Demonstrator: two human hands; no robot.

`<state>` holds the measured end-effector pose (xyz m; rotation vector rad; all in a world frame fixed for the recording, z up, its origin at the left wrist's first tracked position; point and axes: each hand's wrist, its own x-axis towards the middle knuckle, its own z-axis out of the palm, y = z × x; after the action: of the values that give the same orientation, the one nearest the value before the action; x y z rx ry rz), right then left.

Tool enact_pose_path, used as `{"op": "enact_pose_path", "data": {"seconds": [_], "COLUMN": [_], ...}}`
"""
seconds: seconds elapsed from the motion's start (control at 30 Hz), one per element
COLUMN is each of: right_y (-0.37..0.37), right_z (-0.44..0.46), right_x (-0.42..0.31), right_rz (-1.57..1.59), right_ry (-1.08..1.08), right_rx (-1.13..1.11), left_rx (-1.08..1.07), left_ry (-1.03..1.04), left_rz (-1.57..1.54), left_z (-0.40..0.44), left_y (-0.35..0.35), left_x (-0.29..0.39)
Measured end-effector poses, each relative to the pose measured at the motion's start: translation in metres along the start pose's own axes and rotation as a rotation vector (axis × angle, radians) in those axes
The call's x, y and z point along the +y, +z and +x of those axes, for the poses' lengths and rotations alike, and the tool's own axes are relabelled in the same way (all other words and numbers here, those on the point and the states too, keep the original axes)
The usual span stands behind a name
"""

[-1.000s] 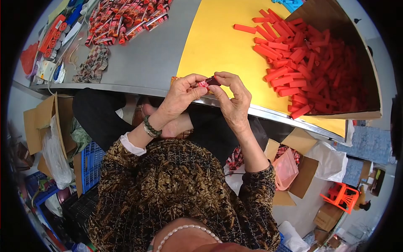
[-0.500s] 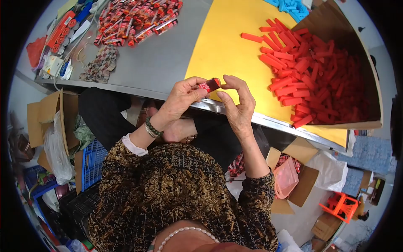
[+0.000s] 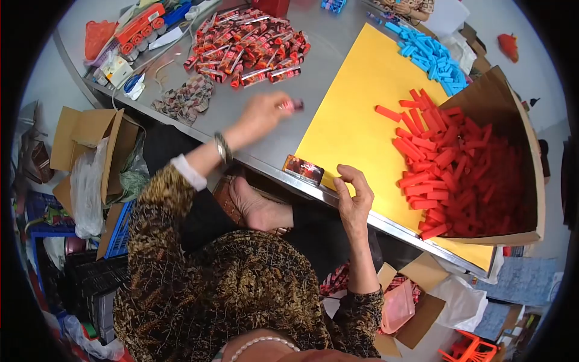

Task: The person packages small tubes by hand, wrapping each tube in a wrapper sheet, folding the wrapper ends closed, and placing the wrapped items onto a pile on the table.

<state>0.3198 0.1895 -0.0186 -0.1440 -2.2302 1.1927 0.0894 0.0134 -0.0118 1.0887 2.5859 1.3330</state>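
Observation:
My left hand [image 3: 262, 117], smeared by motion, is above the grey tabletop and closed on a small wrapped stick [image 3: 292, 105] with a red-and-dark printed wrapper. Beyond it lies a pile of similar wrapped sticks [image 3: 256, 45]. At the table's front edge, my right hand [image 3: 354, 196] has its thumb and forefinger bent but apart, with nothing visible between them. Just left of those fingers lie dark printed wrappers [image 3: 303, 170]; whether the hand touches them I cannot tell. Bare red sticks [image 3: 437, 157] spill from a tipped cardboard box [image 3: 531, 151] onto a yellow sheet [image 3: 338, 114].
Blue sticks [image 3: 431, 57] are heaped at the sheet's far edge, near another person's hand [image 3: 401, 7]. A crumpled checked cloth [image 3: 187, 99] lies on the left. Open cartons stand on the floor at both sides, one holding a pink basket [image 3: 398, 308].
My left hand has carried the wrapped stick away from my right hand, left towards the pile. The camera view has shifted, and the printed wrappers at the edge now show.

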Motion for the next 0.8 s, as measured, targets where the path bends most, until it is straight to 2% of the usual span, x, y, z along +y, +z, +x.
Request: {"op": "enact_pose_path", "data": {"seconds": [0.03, 0.1, 0.2, 0.3, 0.4, 0.53, 0.6, 0.63, 0.7, 0.73, 0.8], "right_y": [0.001, 0.002, 0.002, -0.006, -0.019, -0.048, -0.059, -0.061, -0.062, -0.061, -0.056], "right_z": [-0.002, -0.002, -0.001, -0.003, -0.004, -0.008, -0.007, -0.007, -0.004, -0.002, -0.001], "right_x": [0.002, -0.002, -0.003, -0.002, 0.004, 0.032, 0.039, 0.043, 0.048, 0.05, 0.042], "right_rz": [0.001, 0.049, 0.035, 0.007, -0.061, -0.139, -0.183, -0.193, -0.2, -0.211, -0.232], "right_ry": [-0.002, 0.051, 0.033, 0.094, 0.089, 0.144, 0.246, 0.243, 0.236, 0.21, 0.203], "right_rx": [-0.013, -0.026, -0.042, -0.082, -0.059, -0.002, 0.008, 0.018, 0.008, -0.005, -0.039], "left_rx": [0.087, 0.228, 0.596, 0.278, 0.175, 0.274, 0.164, 0.106, -0.017, -0.056, -0.029], "left_ry": [0.097, 0.066, 0.374, 0.398, 0.31, -0.044, -0.318, -0.372, -0.347, -0.436, -0.302], "left_rz": [0.175, 0.374, 0.656, 0.491, 0.63, 0.928, 1.085, 1.104, 1.132, 1.145, 1.156], "left_z": [0.022, 0.058, 0.06, 0.017, -0.029, -0.054, -0.055, -0.052, -0.053, -0.049, -0.049], "left_y": [-0.014, -0.049, -0.053, -0.036, -0.052, -0.118, -0.153, -0.166, -0.169, -0.163, -0.162], "left_x": [-0.013, -0.009, 0.005, 0.009, -0.009, -0.065, -0.088, -0.112, -0.128, -0.134, -0.127]}}
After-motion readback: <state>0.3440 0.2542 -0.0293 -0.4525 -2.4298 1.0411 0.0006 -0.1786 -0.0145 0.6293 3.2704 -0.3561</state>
